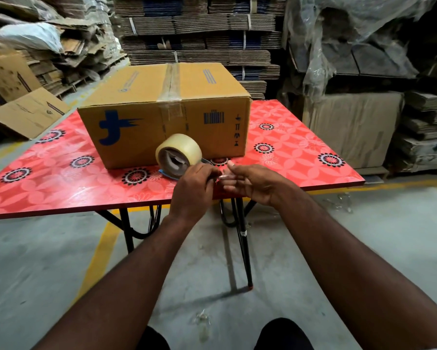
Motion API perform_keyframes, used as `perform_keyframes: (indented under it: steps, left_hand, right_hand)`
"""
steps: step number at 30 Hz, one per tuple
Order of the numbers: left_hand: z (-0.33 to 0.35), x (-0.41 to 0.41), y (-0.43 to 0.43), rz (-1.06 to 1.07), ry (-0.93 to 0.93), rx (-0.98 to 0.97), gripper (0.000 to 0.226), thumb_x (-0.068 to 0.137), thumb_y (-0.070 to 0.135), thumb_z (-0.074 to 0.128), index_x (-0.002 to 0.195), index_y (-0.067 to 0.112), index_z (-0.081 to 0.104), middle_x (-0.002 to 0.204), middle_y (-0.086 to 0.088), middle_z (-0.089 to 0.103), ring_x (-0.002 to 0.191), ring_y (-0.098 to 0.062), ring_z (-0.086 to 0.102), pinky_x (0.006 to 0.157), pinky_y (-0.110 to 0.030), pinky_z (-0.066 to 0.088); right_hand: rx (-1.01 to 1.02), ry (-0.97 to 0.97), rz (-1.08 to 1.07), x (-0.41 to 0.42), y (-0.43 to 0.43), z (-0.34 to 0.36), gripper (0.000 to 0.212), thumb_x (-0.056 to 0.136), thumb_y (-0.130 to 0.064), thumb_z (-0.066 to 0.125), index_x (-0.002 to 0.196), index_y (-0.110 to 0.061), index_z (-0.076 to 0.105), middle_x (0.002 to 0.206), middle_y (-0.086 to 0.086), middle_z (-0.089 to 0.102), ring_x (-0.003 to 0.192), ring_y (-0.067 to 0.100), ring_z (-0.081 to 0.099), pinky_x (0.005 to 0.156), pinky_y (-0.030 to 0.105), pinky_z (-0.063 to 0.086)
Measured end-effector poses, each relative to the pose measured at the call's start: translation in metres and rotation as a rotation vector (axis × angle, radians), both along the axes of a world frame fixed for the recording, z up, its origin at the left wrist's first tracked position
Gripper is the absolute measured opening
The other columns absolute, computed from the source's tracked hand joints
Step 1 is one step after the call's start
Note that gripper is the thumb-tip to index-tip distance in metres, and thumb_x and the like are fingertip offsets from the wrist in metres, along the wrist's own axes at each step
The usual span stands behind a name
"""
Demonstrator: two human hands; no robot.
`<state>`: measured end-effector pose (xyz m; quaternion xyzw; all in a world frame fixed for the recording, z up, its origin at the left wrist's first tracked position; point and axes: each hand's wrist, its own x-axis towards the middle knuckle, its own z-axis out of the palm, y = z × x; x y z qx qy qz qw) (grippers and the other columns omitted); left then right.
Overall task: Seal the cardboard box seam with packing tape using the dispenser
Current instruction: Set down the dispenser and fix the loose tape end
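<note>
Worktop (pixel 300 157): red, floral.
Dispenser (pixel 179 155): mostly hidden by left hand (pixel 193 190), grip clenched on it.
Right hand (pixel 252 181): grip pinching tape end (pixel 223 176), barely visible.

A cardboard box (pixel 162 107) sits on the table (pixel 300 152), toward its far left part. A strip of tape (pixel 171 82) runs along the box's top seam and down over the near face. The tape roll (pixel 179 155) on its dispenser stands at the table's near edge, just in front of the box. The left hand (pixel 192 190) is at the roll's near side, the right hand (pixel 252 183) just right of it. Stacks of flattened cardboard (pixel 199 29) rise behind the table, and more lie to its left and right.
</note>
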<state>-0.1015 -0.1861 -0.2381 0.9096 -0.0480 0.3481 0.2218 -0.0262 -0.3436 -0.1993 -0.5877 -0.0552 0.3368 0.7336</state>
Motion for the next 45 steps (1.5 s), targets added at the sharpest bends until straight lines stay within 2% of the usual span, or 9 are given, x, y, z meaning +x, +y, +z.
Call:
perform_keyframes:
  steps: [4,9,14,19,29,34,36,39,45]
  left_hand:
    - [0.0,-0.01,0.014,-0.099,-0.012,-0.08,0.017,0.089,0.004,0.063,0.102,0.015,0.068,0.099,-0.002,0.067,0.094,-0.017,0.059,0.08,-0.029,0.05]
    - [0.003,-0.021,0.025,-0.197,-0.028,-0.192,0.019,0.087,0.003,0.07,0.101,0.016,0.07,0.101,0.003,0.07,0.096,-0.01,0.063,0.084,-0.02,0.049]
    - [0.003,-0.027,0.034,-0.231,-0.038,-0.248,0.02,0.085,0.003,0.072,0.102,0.014,0.072,0.103,0.001,0.073,0.1,-0.012,0.067,0.086,-0.029,0.055]
    - [0.003,-0.033,0.036,-0.229,-0.067,-0.274,0.02,0.084,0.0,0.073,0.102,0.01,0.072,0.104,-0.001,0.074,0.102,-0.012,0.069,0.084,-0.033,0.057]
    - [0.003,-0.041,0.018,-0.127,-0.179,-0.296,0.018,0.091,0.02,0.071,0.106,0.012,0.067,0.107,-0.001,0.068,0.099,-0.013,0.066,0.076,-0.028,0.057]
    - [-0.002,-0.042,0.005,0.044,-0.195,-0.216,0.015,0.09,0.032,0.07,0.098,0.019,0.071,0.113,-0.001,0.064,0.111,-0.017,0.055,0.091,-0.01,0.036]
    - [-0.006,-0.043,0.001,0.078,-0.198,-0.258,0.015,0.09,0.031,0.07,0.097,0.019,0.071,0.11,-0.002,0.061,0.108,-0.019,0.055,0.089,-0.013,0.04]
    - [-0.012,-0.045,-0.004,0.055,-0.18,-0.311,0.013,0.091,0.028,0.07,0.097,0.017,0.071,0.102,-0.002,0.057,0.096,-0.022,0.058,0.078,-0.028,0.051]
    - [-0.014,-0.048,-0.016,0.043,-0.165,-0.431,0.01,0.092,0.024,0.07,0.095,0.014,0.071,0.097,-0.002,0.06,0.087,-0.016,0.061,0.074,-0.02,0.051]
  right_hand:
    - [0.072,-0.09,0.114,-0.007,-0.005,-0.003,0.017,0.088,-0.009,0.067,0.104,-0.003,0.064,0.1,0.016,0.07,0.086,0.02,0.072,0.082,0.03,0.061]
    - [-0.08,-0.445,0.15,-0.017,-0.001,-0.009,0.055,0.072,0.026,0.068,0.118,-0.003,0.059,0.099,0.013,0.07,0.088,0.022,0.072,0.078,0.032,0.062]
    - [-0.195,-0.849,0.077,-0.024,0.011,-0.01,0.053,0.072,0.024,0.066,0.113,-0.009,0.062,0.093,0.006,0.072,0.086,0.018,0.074,0.074,0.04,0.063]
    - [-0.22,-1.079,-0.045,-0.029,0.015,-0.014,0.038,0.075,0.017,0.067,0.108,-0.003,0.066,0.093,0.008,0.074,0.089,0.015,0.074,0.077,0.029,0.061]
    - [-0.211,-1.054,-0.068,-0.03,0.011,-0.02,0.017,0.083,-0.01,0.078,0.099,-0.011,0.073,0.091,0.005,0.075,0.085,0.018,0.074,0.077,0.045,0.062]
    - [-0.201,-0.994,-0.021,-0.028,0.006,-0.018,0.013,0.087,-0.019,0.074,0.097,-0.011,0.074,0.09,0.005,0.074,0.086,0.023,0.072,0.077,0.053,0.059]
    - [-0.156,-0.952,-0.001,-0.027,0.004,-0.016,0.018,0.085,-0.022,0.076,0.098,-0.01,0.073,0.093,0.009,0.074,0.089,0.028,0.072,0.077,0.057,0.058]
    - [-0.09,-0.86,0.039,-0.026,0.0,-0.012,0.02,0.084,-0.014,0.075,0.102,-0.007,0.071,0.098,0.019,0.071,0.094,0.038,0.071,0.079,0.06,0.058]
    - [-0.051,-0.775,0.09,-0.027,-0.004,-0.011,0.027,0.084,0.001,0.073,0.11,-0.002,0.067,0.096,0.02,0.069,0.089,0.032,0.069,0.083,0.057,0.057]
